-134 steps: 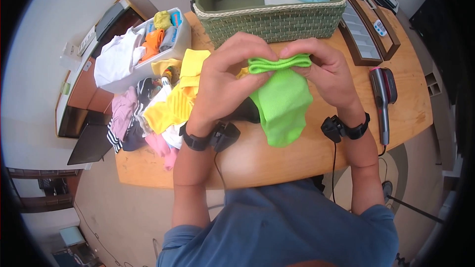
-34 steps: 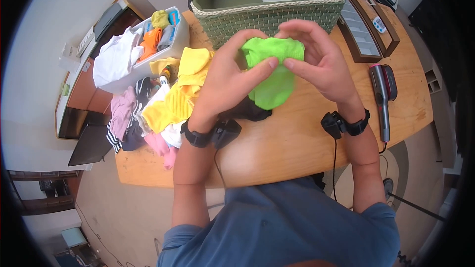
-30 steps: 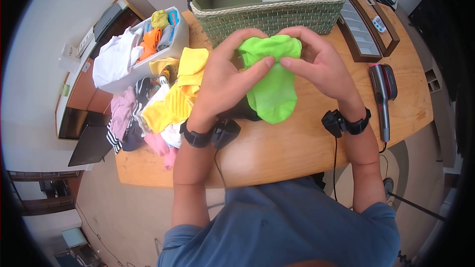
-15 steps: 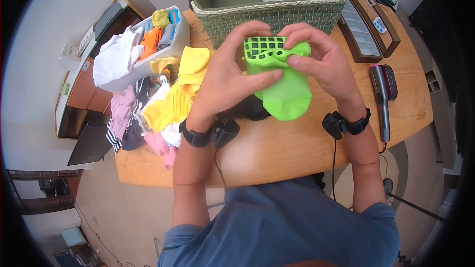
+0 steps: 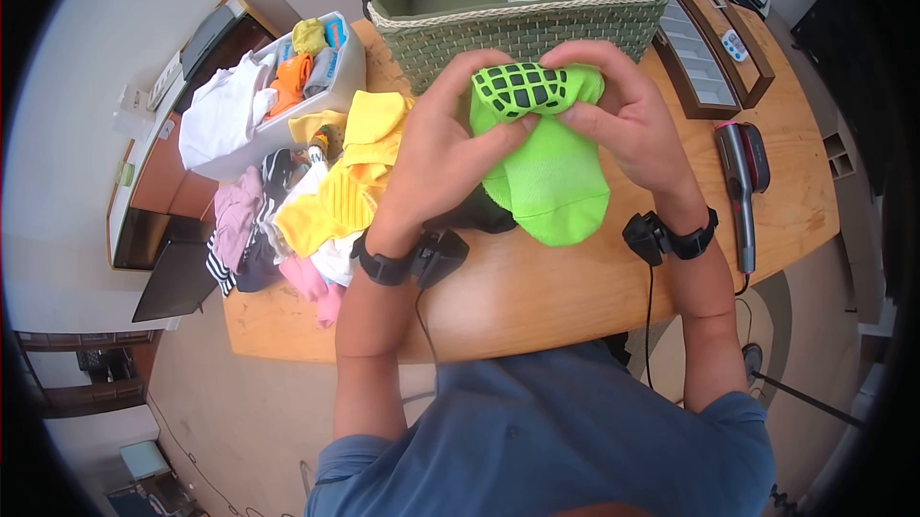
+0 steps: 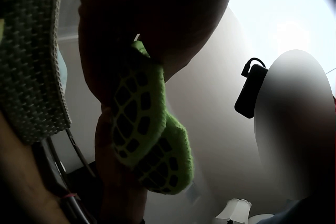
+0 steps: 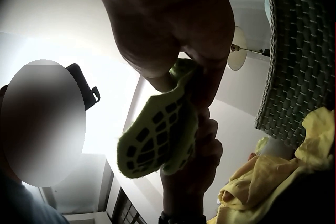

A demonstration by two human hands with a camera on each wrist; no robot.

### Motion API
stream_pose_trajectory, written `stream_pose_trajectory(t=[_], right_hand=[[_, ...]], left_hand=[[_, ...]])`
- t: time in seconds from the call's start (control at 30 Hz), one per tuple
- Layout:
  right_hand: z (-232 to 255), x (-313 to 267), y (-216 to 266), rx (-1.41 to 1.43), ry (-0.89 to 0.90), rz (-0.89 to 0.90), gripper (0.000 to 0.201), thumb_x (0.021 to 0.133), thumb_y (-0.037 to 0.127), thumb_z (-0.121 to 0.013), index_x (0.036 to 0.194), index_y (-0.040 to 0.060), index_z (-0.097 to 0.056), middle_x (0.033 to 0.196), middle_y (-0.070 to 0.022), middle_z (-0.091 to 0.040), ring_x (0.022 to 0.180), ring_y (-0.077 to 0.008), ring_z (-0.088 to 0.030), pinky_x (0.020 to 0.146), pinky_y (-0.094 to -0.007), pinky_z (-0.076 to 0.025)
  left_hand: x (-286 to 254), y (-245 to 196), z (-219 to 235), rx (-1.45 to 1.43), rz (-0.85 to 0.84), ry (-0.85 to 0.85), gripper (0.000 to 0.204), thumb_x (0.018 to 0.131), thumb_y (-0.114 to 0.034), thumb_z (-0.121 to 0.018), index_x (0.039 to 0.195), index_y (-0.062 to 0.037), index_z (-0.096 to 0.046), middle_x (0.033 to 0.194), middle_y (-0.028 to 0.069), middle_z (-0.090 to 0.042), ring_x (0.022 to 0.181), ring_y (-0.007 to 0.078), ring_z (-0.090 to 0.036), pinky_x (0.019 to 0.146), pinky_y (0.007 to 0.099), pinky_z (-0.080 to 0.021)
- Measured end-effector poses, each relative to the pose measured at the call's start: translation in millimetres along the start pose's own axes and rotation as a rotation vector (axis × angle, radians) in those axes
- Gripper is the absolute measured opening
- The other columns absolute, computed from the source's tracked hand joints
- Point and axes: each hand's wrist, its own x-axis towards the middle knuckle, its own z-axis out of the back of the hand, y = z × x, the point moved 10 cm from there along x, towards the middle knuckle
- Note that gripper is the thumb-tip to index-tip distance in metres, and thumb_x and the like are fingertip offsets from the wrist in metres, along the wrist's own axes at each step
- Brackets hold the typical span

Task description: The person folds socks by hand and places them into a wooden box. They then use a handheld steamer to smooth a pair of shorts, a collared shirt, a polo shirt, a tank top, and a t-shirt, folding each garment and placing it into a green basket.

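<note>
Pinching the soft, light-looking green socks near their upper folded part, both hands probably need only gentle grips there, since the fabric droops easily.

The wooden tabletop carries a woven basket. Left of the basket sit a white bin and a mixed clothes pile; right of it, a brown compartment box and a corded styling tool.
</note>
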Motion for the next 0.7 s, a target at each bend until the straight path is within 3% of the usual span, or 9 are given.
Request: stream_pose_trajectory(t=[0.1, 0.2, 0.4, 0.5, 0.6, 0.7], right_hand=[[-1, -1, 7, -0.294, 0.118, 0.129, 0.028, 0.093, 0.002, -0.06, 0.12, 0.0066, -0.062, 0.118, -0.0039, -0.055, 0.108, -0.0102, -0.053, 0.088, -0.0239, -0.045], [2, -3, 0, -0.257, 0.092, 0.064, 0.024, 0.093, 0.005, -0.063, 0.116, 0.0087, -0.065, 0.116, -0.0041, -0.055, 0.106, -0.0105, -0.052, 0.086, -0.0238, -0.044], [2, 0, 3, -0.259, 0.015, 0.064, 0.023, 0.092, 0.006, -0.065, 0.115, 0.0039, -0.063, 0.115, -0.0051, -0.055, 0.108, -0.0112, -0.054, 0.087, -0.0255, -0.046], [5, -2, -6, 0.008, -0.092, -0.106, 0.024, 0.091, 0.003, -0.066, 0.114, 0.0018, -0.061, 0.116, -0.0055, -0.055, 0.112, -0.0124, -0.054, 0.094, -0.0282, -0.046], [5, -1, -5, -0.06, -0.053, -0.039, 0.029, 0.089, 0.0, -0.066, 0.117, 0.0013, -0.058, 0.117, -0.0049, -0.055, 0.114, -0.0126, -0.054, 0.097, -0.0295, -0.047], [8, 3, 5, -0.253, -0.008, 0.157, 0.032, 0.089, -0.001, -0.066, 0.12, 0.0021, -0.056, 0.118, -0.0037, -0.055, 0.112, -0.0114, -0.055, 0.094, -0.0277, -0.048]], left_hand=[[-1, 1, 0, 0.006, 0.011, -0.012, 0.044, 0.08, -0.004, -0.072, 0.121, -0.0028, -0.055, 0.103, 0.0043, -0.063, 0.097, 0.0102, -0.059, 0.085, 0.028, -0.05], [-1, 2, 1, -0.016, -0.007, -0.007, 0.043, 0.08, -0.004, -0.071, 0.12, -0.0029, -0.055, 0.104, 0.0044, -0.063, 0.097, 0.0104, -0.06, 0.085, 0.028, -0.05], [0, 3, -1, 0.015, 0.007, -0.01, 0.045, 0.079, -0.003, -0.071, 0.121, -0.0031, -0.055, 0.104, 0.0046, -0.064, 0.097, 0.0104, -0.06, 0.086, 0.0279, -0.05], [1, 5, -2, -0.004, -0.013, 0.015, 0.045, 0.079, -0.003, -0.07, 0.122, -0.0035, -0.055, 0.105, 0.0036, -0.063, 0.099, 0.0106, -0.059, 0.086, 0.0278, -0.05], [0, 3, -8, -0.128, 0.01, 0.05, 0.043, 0.082, -0.006, -0.072, 0.121, -0.0036, -0.056, 0.108, 0.003, -0.061, 0.101, 0.0111, -0.058, 0.087, 0.0279, -0.049], [-4, -7, -14, -0.216, 0.044, 0.071, 0.041, 0.085, -0.008, -0.073, 0.122, -0.0036, -0.056, 0.112, 0.0028, -0.059, 0.103, 0.0115, -0.057, 0.088, 0.0278, -0.049]])
